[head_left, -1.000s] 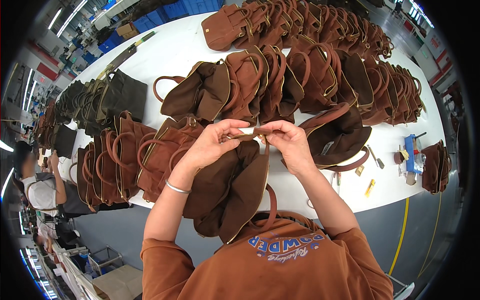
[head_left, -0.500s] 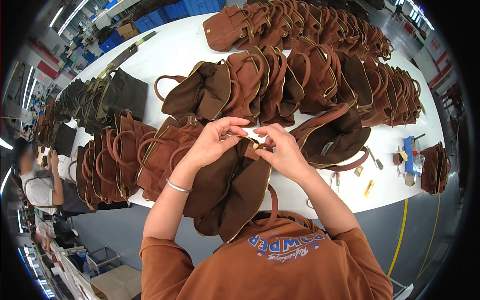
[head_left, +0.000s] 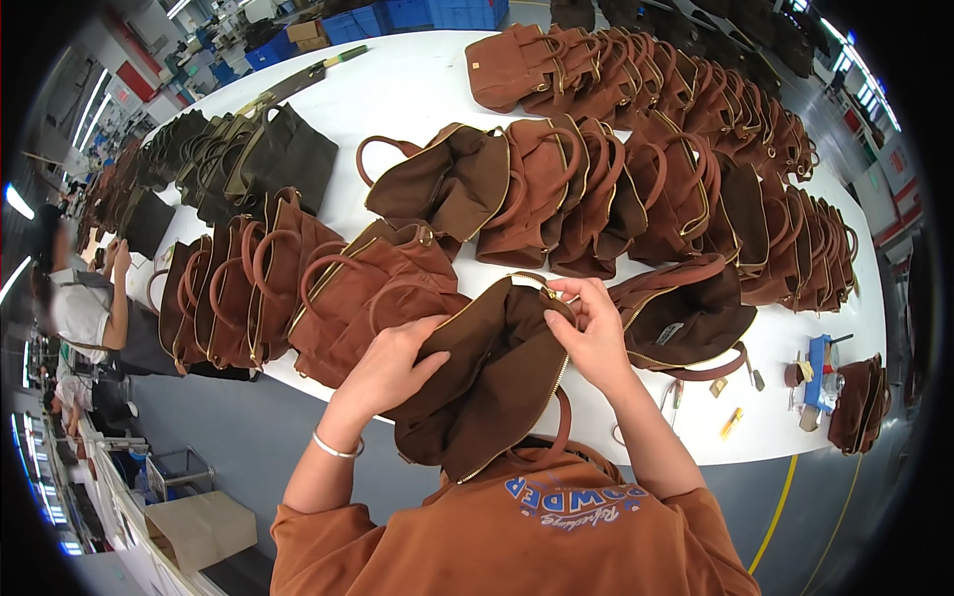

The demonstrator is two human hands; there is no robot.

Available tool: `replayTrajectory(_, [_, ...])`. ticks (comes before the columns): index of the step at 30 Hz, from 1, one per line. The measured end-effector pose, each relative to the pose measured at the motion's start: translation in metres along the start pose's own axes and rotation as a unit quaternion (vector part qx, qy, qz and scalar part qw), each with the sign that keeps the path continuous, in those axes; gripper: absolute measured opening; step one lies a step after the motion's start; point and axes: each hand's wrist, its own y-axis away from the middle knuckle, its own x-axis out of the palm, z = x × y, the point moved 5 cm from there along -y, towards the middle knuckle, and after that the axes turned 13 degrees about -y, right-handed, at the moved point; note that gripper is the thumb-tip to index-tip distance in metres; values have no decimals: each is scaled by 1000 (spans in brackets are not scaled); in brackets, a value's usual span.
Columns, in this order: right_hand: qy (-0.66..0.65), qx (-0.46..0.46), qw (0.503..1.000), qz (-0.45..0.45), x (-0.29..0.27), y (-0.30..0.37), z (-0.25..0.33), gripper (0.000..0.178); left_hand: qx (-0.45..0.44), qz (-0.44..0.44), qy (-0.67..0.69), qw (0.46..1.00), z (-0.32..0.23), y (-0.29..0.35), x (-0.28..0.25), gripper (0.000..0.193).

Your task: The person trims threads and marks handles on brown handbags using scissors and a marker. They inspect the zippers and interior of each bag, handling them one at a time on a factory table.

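Note:
In front of me a brown handbag [head_left: 477, 382] tilts at the table edge, its mouth spread wide and dark lining showing. A gold zipper runs along its rim. At the bag's left rim is my left hand [head_left: 393, 366], thumb on the lining side and fingers along the outside, gripping the edge. My right hand [head_left: 594, 328] pinches the rim at the far right corner, by the zipper's end. One handle [head_left: 558, 427] hangs on the side nearest my body. Just right of my right hand lies another open brown handbag [head_left: 686, 313].
Rows of brown handbags [head_left: 542, 199] cover the white table [head_left: 397, 84]. Dark green bags [head_left: 283, 164] stand at the left. On the right are a blue holder [head_left: 820, 372] and a yellow item [head_left: 732, 422]. A co-worker [head_left: 89, 308] stands at far left.
My left hand has left the far corner and slid down to the bag's left rim. My right hand stays at the far right corner. The whole view has shifted.

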Motion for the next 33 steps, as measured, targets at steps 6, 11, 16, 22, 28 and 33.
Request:
replayTrajectory(6, [-184, 99, 978, 1, -4, 2, -6, 33, -105, -16, 47, 993, 22, 34, 7, 23])
replayTrajectory(11, [-160, 103, 982, -8, -8, 5, 3, 32, -66, -44, 47, 996, 17, 40, 11, 18])
replayTrajectory(16, [161, -154, 972, -74, -22, 12, 34, 37, 5, -80, 38, 996, -19, 36, -18, 22])
replayTrajectory(22, [-24, -151, 982, -111, -28, 10, 67, 46, 70, -188, 19, 979, -46, 15, -87, 19])
replayTrajectory(28, [-8, -173, 978, -119, -39, 12, 86, 34, 1, -236, 201, 951, -15, -47, -184, 24])
replayTrajectory(33, [-32, -96, 988, -115, -38, 14, 63, 22, 31, -295, 348, 890, 52, -122, -259, 20])
